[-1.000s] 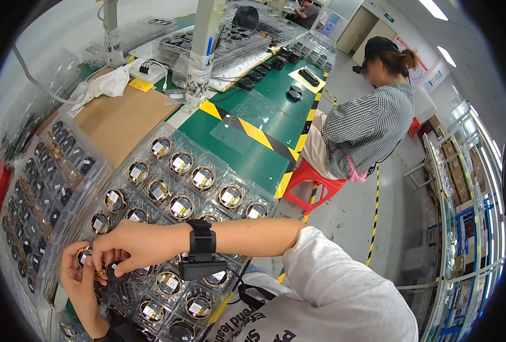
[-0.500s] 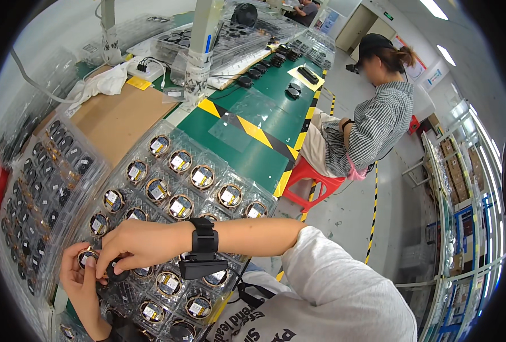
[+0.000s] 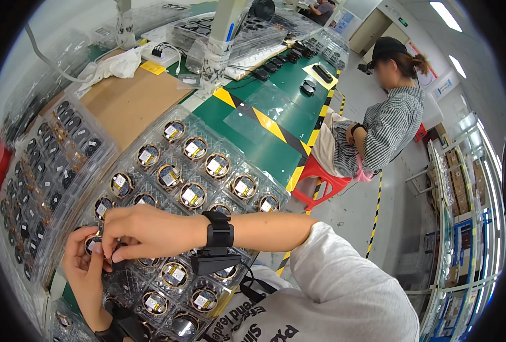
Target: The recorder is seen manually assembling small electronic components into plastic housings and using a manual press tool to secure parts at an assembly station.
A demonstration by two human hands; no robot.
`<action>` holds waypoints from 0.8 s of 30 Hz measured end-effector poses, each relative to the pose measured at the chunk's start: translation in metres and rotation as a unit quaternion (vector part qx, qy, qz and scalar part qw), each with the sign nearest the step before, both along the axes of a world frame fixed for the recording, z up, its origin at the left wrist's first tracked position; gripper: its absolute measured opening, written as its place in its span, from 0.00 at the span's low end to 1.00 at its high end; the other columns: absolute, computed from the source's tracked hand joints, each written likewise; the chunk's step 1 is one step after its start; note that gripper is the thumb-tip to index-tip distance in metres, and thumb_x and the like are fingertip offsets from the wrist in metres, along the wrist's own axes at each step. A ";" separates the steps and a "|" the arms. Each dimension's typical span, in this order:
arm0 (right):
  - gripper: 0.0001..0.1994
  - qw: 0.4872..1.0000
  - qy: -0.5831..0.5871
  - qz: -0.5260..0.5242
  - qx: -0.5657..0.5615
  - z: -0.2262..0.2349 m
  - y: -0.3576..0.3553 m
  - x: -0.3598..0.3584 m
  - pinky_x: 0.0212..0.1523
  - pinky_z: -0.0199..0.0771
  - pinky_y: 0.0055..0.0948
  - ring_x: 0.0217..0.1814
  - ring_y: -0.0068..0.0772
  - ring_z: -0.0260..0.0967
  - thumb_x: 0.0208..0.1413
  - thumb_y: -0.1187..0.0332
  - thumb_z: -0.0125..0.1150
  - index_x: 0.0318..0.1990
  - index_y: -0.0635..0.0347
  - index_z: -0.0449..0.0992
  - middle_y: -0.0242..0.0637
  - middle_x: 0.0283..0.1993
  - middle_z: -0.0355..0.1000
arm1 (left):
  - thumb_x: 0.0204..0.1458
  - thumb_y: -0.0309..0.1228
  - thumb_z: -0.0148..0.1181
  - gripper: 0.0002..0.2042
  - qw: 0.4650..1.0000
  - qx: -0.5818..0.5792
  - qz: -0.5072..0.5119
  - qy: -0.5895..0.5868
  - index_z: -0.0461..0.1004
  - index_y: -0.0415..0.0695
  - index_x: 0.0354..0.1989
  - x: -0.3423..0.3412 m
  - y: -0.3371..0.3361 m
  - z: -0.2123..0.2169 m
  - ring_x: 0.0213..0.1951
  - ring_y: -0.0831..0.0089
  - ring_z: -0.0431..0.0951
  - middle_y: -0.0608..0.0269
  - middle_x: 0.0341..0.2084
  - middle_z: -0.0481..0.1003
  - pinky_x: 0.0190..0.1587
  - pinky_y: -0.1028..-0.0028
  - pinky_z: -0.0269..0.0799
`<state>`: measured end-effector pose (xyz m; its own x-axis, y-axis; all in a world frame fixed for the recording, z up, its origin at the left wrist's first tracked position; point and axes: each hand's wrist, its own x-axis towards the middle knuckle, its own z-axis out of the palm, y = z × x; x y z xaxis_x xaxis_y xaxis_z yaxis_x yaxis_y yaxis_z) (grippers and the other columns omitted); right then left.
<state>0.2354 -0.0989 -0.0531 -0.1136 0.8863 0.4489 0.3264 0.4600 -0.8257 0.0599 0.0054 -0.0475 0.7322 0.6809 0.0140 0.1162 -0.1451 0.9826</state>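
My left hand (image 3: 84, 268) holds a small round gold-rimmed part (image 3: 93, 245) at the near left of a clear plastic tray (image 3: 238, 162). My right hand (image 3: 144, 231) reaches across from the right, a black wrist device on its forearm, and its fingertips pinch a small dark piece against that round part. The tray's pockets hold several round gold-rimmed parts (image 3: 191, 195) with white centres. What lies under my fingers is hidden.
A second clear tray (image 3: 59, 148) of small dark parts lies to the left, beside a brown cardboard sheet (image 3: 130, 100). Beyond is a green bench with yellow-black striped tape (image 3: 264, 122). A person in a checked shirt (image 3: 386, 128) sits on a red stool at right.
Both hands stay together over the tray's near-left corner; my fingers have shifted only slightly on the round part. The seated person at right has leaned a little.
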 end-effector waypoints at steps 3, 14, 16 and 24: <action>0.06 0.996 0.051 -0.073 0.008 -0.001 0.000 -0.002 0.31 0.73 0.25 0.31 0.30 0.71 0.48 0.71 0.64 0.34 0.60 0.76 0.35 0.34 0.67 | 0.56 0.22 0.50 0.10 1.000 0.008 0.004 -0.001 0.67 0.39 0.46 0.000 -0.003 0.000 0.29 0.87 0.70 0.66 0.35 0.73 0.22 0.88 0.64; 0.05 0.993 0.047 -0.105 -0.033 -0.006 0.001 0.000 0.31 0.74 0.25 0.29 0.29 0.73 0.48 0.72 0.63 0.32 0.63 0.76 0.38 0.31 0.68 | 0.58 0.26 0.49 0.10 0.999 0.040 -0.010 -0.004 0.67 0.40 0.47 0.005 -0.004 0.001 0.34 0.85 0.72 0.66 0.38 0.73 0.26 0.86 0.70; 0.05 0.993 0.039 -0.106 -0.034 -0.006 0.001 0.000 0.30 0.74 0.25 0.29 0.29 0.73 0.48 0.72 0.63 0.32 0.63 0.75 0.38 0.31 0.69 | 0.59 0.26 0.48 0.11 1.000 0.006 -0.014 0.000 0.67 0.39 0.49 0.003 -0.003 0.001 0.35 0.83 0.72 0.66 0.39 0.72 0.26 0.85 0.71; 0.05 0.986 0.042 -0.152 -0.059 -0.002 -0.001 -0.001 0.30 0.73 0.22 0.28 0.28 0.73 0.48 0.74 0.62 0.31 0.65 0.74 0.37 0.29 0.71 | 0.57 0.26 0.50 0.15 1.000 -0.005 -0.010 -0.025 0.65 0.38 0.52 0.007 -0.012 0.000 0.37 0.78 0.74 0.62 0.41 0.71 0.32 0.82 0.73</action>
<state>0.2343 -0.0995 -0.0551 0.1977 0.9205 0.3370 0.3627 0.2507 -0.8976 0.0668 -0.0067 -0.0472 0.7449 0.6657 0.0441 0.0648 -0.1381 0.9883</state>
